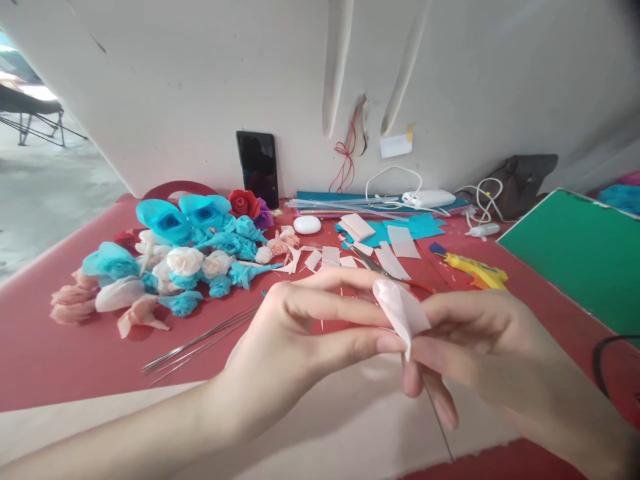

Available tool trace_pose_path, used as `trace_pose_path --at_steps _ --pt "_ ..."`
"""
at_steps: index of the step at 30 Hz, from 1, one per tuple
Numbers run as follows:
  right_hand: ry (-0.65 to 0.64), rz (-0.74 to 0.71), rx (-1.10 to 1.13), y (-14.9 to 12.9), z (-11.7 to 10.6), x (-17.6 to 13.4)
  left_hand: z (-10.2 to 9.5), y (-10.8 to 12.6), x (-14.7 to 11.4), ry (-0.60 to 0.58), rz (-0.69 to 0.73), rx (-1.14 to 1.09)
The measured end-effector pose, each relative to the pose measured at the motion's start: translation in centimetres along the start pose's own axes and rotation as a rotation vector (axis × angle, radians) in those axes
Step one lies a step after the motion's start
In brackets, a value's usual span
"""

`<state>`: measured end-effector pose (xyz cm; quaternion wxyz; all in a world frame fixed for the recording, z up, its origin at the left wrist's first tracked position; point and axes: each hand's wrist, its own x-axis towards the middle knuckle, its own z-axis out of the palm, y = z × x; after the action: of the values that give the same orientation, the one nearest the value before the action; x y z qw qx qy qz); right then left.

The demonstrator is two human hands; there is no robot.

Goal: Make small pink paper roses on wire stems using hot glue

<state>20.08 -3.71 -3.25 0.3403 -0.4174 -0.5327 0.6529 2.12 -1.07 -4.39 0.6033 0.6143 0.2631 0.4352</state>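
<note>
My left hand (305, 333) pinches a pale pink piece of crepe paper (399, 307) between thumb and fingers. The paper is curled into a small petal-like cone, narrow end down. From the other side, my right hand (480, 340) is closed on the lower part of the same paper. A thin metal wire (439, 420) runs down from under the paper, past my right fingers; its upper end is hidden. Behind my hands lie scissors (375, 262) with orange handles, partly covered by my fingers, and several cut pale pink paper pieces (393, 261).
Blue, white and pink paper flowers (185, 261) are heaped at left, near several metal wires (200, 339). A phone (258, 167) leans on the wall. A yellow glue gun (475, 269) and a green board (575, 253) are at right. A pale sheet (320, 413) covers the near red table (45, 353).
</note>
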Motion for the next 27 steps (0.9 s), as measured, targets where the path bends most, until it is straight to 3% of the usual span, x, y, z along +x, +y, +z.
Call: trace_pose_path --at_steps 13,18,23,27 --pt "-0.089 -0.041 0.054 0.5 -0.5 0.3 -0.2 -0.5 -0.1 -0.002 -0.035 0.024" --pt "-0.047 -0.046 -0.015 -0.1 -0.3 0.4 0.0 -0.6 0.0 0.007 0.013 0.037" --pt "0.131 0.101 -0.196 -1.3 0.2 -0.1 -0.3 -0.4 0.3 -0.037 0.161 0.216" --pt "-0.029 0.027 -0.349 -1.4 -0.6 -0.3 -0.5 -0.1 0.5 -0.118 0.247 0.408"
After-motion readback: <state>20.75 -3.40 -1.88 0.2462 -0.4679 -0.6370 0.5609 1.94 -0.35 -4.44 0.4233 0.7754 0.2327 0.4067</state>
